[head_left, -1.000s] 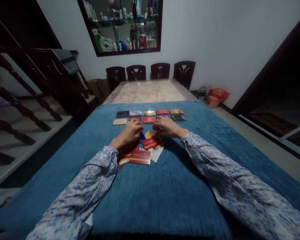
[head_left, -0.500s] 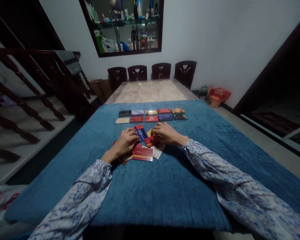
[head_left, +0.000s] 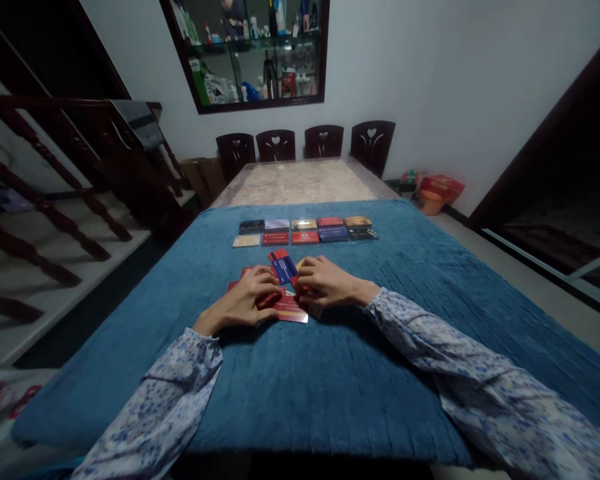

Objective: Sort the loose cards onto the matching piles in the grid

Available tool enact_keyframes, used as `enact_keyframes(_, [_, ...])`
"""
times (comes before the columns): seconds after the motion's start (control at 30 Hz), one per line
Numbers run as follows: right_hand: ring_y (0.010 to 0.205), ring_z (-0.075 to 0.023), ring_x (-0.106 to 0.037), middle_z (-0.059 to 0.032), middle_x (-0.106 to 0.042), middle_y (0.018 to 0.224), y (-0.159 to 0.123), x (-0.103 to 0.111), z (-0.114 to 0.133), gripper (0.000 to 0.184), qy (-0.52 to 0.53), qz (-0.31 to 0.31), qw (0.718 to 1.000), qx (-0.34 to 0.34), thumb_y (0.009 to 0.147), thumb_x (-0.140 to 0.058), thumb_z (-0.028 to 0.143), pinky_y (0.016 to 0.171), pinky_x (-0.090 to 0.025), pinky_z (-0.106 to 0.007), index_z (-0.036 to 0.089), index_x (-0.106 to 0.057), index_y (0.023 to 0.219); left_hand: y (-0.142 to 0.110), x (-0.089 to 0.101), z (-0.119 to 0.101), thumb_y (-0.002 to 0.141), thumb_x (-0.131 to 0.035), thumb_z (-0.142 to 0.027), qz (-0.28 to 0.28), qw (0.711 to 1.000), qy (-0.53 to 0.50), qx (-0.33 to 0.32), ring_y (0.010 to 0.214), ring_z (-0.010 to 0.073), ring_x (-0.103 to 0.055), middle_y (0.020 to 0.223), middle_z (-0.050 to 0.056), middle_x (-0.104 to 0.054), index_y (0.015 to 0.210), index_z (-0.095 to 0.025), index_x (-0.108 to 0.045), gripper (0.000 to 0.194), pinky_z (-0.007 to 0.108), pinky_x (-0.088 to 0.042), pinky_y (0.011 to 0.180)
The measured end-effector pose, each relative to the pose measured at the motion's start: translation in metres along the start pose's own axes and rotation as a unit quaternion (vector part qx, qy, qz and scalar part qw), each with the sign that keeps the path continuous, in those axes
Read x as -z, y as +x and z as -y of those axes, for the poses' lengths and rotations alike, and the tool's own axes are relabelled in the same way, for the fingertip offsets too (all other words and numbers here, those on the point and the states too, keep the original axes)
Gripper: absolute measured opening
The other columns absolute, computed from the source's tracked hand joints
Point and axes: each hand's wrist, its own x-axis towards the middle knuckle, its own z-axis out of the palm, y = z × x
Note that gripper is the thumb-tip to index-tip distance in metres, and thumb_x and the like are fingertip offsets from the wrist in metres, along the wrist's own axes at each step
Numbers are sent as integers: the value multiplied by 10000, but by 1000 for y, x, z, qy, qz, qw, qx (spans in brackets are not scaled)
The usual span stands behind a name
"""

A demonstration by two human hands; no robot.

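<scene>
A loose heap of cards (head_left: 291, 308) lies on the blue cloth (head_left: 330, 373) in front of me. My left hand (head_left: 245, 301) rests curled on the left side of the heap, fingers pressed onto the cards. My right hand (head_left: 325, 285) covers the right side, fingers bent over the cards. A blue card (head_left: 284, 268) with a red edge sticks out between the two hands. Beyond them, two neat rows of cards (head_left: 305, 231) are laid out side by side.
The cloth covers the near part of a long marble-topped table (head_left: 300, 181). Several dark chairs (head_left: 305, 141) stand at its far end under a glass cabinet (head_left: 255, 50). A wooden stair rail (head_left: 75, 173) runs along the left; a red bag (head_left: 440, 190) sits on the floor right.
Both hands drew back from the laid-out rows toward me and settled onto the loose heap. The blue card now shows between them.
</scene>
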Motion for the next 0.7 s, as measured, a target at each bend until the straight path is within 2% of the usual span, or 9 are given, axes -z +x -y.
enact_keyframes(0.17, [1098, -269, -483, -89, -706, 1065, 0, -3, -2, 176, -5, 13, 1000, 1, 902, -690, 351, 827, -287, -372, 210, -737, 996, -1, 1, 0, 770, -844, -389, 39, 999, 15, 2, 1311, 341, -461, 1220, 93, -674, 1175, -238, -734, 446, 586, -376, 1136])
enact_keyframes(0.27, [1096, -271, -488, -95, -708, 1080, 0, -3, -2, 182, -6, 15, 1000, -9, 899, -694, 355, 815, -287, -370, 204, -740, 990, -2, -2, 2, 759, -846, -378, 49, 998, 31, 2, 1298, 344, -463, 1241, 95, -657, 1209, -239, -719, 488, 596, -364, 1143])
enact_keyframes(0.7, [1121, -284, -496, -108, -710, 1059, 1, 3, 5, 268, -14, 29, 999, -17, 933, -664, 431, 839, -314, -377, 190, -747, 1015, 0, -6, 3, 853, -728, -325, 25, 998, 51, -1, 1169, 291, -554, 1136, 94, -665, 1182, -209, -726, 349, 513, -423, 1082])
